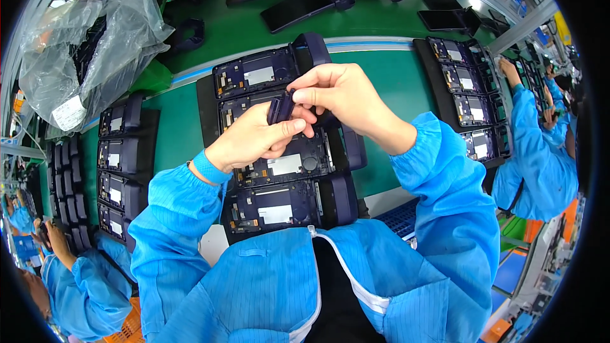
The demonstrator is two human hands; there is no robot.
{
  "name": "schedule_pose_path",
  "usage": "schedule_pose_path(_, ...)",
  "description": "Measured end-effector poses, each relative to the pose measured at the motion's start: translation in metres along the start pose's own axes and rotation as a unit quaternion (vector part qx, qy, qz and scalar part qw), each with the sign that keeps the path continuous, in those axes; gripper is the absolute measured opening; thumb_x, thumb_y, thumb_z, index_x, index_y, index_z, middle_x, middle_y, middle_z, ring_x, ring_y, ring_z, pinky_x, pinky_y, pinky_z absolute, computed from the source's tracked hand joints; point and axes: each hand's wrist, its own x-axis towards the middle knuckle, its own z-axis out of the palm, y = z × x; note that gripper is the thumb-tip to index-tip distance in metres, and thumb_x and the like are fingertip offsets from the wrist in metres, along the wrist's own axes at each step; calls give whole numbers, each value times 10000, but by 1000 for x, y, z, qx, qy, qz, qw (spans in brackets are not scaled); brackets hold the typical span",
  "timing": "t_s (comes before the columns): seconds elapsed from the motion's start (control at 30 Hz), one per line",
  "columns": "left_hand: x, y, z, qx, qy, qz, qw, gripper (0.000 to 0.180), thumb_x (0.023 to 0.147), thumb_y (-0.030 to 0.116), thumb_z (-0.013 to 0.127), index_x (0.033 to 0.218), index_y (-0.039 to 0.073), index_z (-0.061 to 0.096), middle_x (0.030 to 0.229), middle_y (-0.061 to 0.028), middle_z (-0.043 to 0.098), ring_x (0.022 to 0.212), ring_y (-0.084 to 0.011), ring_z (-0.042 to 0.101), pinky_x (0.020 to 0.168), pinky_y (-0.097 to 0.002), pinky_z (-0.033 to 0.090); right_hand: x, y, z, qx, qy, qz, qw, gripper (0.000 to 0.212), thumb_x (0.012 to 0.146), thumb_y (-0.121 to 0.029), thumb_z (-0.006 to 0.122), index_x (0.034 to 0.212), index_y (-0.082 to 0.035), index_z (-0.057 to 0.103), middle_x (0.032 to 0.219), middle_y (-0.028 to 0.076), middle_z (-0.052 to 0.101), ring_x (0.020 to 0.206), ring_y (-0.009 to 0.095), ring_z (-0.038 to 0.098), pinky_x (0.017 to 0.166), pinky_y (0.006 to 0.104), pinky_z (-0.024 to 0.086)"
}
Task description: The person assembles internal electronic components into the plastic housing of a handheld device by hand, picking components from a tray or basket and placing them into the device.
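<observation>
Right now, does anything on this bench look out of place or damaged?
Nothing stands out. Both hands hold a small dark part above the tray, where the open device housings lie in a neat column.

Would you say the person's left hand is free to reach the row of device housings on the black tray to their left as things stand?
Probably not at once: the left hand and the right hand together pinch a small dark part. The path to the left tray looks open, though, with only green mat between.

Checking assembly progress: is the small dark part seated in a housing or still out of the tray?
Out. Both hands, left hand and right hand, hold the part between their fingers, raised above the housings in the tray.
</observation>
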Motion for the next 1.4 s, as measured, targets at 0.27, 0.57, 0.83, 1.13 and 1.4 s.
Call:
schedule_pose_path(0.27, -7, -16, 11, -187, 54, 29, 981, 230, 910, 195, 507, 1042, 7, 518, 855, -58, 551, 558, -41, 399, 407, -156, 304, -15, 17, 2, 117, 92, 73, 986, 175, 818, -89, 628, 947, 26, 605, 826, 85, 621, 690, 118, 587, 634, 241, 504)
schedule_pose_path(0.57, -9, -16, 21, -100, 109, 31, 989, 213, 885, 184, 556, 1010, 19, 507, 835, -99, 596, 599, -63, 462, 419, -166, 329, -25, 20, -1, 116, 147, 48, 981, 108, 812, -89, 635, 883, -12, 608, 788, 45, 605, 696, 112, 580, 631, 234, 498)
schedule_pose_path(0.83, 2, -8, 30, 17, 195, 110, 975, 198, 829, 125, 627, 961, 19, 526, 768, -67, 625, 518, -36, 437, 429, -164, 344, -32, -20, -18, -587, 83, -359, 721, 108, 756, -76, 672, 863, -64, 663, 778, 5, 606, 772, 108, 551, 612, 241, 453)
schedule_pose_path(1.13, 15, -1, 54, 144, 319, 182, 919, 214, 780, 131, 683, 888, 9, 544, 738, -30, 590, 524, -58, 499, 444, -188, 412, -28, -5, -10, -8, 96, 9, 995, 172, 805, -145, 653, 840, 16, 601, 750, 75, 628, 621, 113, 597, 538, 210, 492)
schedule_pose_path(1.4, 14, -7, 53, 168, 285, 191, 924, 179, 796, 143, 670, 883, 33, 560, 715, -2, 573, 523, -36, 477, 441, -188, 398, -39, 13, -23, 178, 193, 26, 965, 140, 827, -123, 616, 895, -3, 588, 837, 78, 605, 730, 148, 601, 617, 273, 518)
